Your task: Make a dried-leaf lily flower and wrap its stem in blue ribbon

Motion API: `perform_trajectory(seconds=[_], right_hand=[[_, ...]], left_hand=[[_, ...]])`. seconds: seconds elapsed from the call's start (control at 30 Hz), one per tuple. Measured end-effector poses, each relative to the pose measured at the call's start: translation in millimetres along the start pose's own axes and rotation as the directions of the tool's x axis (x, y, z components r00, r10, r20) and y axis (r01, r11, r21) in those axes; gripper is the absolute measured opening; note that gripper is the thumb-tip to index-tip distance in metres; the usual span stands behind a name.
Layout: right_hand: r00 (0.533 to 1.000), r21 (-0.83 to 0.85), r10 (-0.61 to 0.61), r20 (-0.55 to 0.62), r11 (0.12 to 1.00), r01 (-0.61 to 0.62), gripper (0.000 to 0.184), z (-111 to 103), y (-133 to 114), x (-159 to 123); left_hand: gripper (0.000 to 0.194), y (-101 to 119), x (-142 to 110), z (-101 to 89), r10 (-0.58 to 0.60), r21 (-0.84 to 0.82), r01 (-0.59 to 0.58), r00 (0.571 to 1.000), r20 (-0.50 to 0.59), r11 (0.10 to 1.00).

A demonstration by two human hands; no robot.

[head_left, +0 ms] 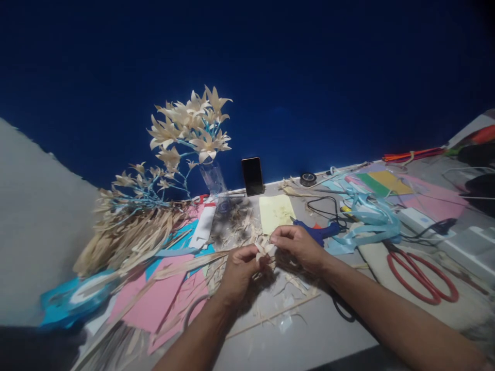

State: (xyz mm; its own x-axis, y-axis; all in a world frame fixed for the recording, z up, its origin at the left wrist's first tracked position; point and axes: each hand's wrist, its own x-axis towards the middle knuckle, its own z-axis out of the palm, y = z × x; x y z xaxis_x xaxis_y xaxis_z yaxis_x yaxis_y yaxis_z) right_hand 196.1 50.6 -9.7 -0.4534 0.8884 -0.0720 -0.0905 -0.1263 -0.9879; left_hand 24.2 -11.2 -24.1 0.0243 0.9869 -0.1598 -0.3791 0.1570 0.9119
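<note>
Both our forearms (367,301) reach in low over the table (286,342), bare, and meet at a small pale flower (264,251) held just above the scraps (294,284). Our left hand (238,270) has it pinched between thumb and fingers, low on its near side. Our right hand (297,243) has thumb and forefinger brought narrowly together at its far right edge; whether they grip a petal, we cannot tell.

We judge the flower nearly weightless, its petals thin, dry and papery: springy enough to keep a curl, yet apt to split or crease. It seems more fragile than slippery, so we would take it at the base where the petals gather, and only lightly at a tip.

Just beyond our fingers lie the yellow paper (268,206) and the glue gun (317,233). Farther out are the ribbon (381,226) and scissors (423,282) to the right, pink paper (154,301) to the left, and, behind, a vase (214,181) of similar blooms (193,121) near the upright phone (253,176).
</note>
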Motion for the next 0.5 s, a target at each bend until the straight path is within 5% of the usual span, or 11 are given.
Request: perform_trajectory(seconds=[0.2, 0.37, 0.5], right_hand=[[1.0, -0.02, 0.024, 0.006, 1.0, -0.024, 0.038, 0.2, 0.4, -0.2], [1.0, -0.082, -0.029, -0.002, 0.996, 0.029, 0.036, 0.5, -6.5, -0.9], [0.998, -0.07, -0.068, -0.011, 0.995, 0.067, 0.036, 1.2, -9.7, -0.8]], left_hand=[[0.03, 3.0, -0.3, 2.7, 0.018, -0.002, -0.018, 0.998, -0.059, 1.0], [0.003, 9.2, 2.7, 3.3, 0.312, 0.299, -0.258, 0.939, -0.149, 0.919], [0.011, 14.1, 3.1, 1.8, 0.46, 0.43, -0.382, 0.884, -0.089, 0.818]])
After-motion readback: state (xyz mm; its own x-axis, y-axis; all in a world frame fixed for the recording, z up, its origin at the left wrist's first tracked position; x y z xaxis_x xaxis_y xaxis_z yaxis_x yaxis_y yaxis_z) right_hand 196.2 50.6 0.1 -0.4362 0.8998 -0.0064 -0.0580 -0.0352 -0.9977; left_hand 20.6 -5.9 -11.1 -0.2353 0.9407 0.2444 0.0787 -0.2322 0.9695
